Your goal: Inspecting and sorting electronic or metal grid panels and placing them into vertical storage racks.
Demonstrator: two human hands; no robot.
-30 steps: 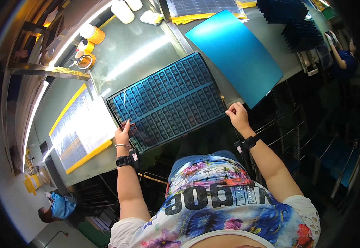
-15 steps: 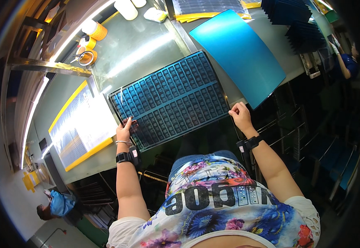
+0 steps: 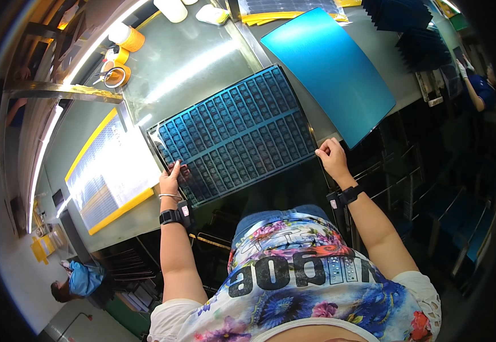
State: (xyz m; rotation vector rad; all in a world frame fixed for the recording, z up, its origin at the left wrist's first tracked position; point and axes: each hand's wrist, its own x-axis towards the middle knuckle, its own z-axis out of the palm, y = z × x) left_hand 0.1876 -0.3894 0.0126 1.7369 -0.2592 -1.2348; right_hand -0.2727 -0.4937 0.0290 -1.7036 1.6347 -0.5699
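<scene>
A dark blue rectangular sheet with a grid of small dark squares lies tilted at the table's near edge, its front part reaching past that edge. My left hand is closed on its left side near the front corner, thumb on top. At the front right corner my right hand pinches the sheet's edge between thumb and fingers. To the right of it a plain, glossy blue sheet rests on the table, one corner overhanging the near edge.
Left of the gridded sheet is a translucent patterned sheet with yellow borders. Tape rolls, scissors and white bottles stand at the back left. Dark racks are at the far right. Two other people are farther off.
The view has shifted slightly. Both hands keep their hold, and the gridded sheet stays nearly where it was, its far edge a little higher in the picture.
</scene>
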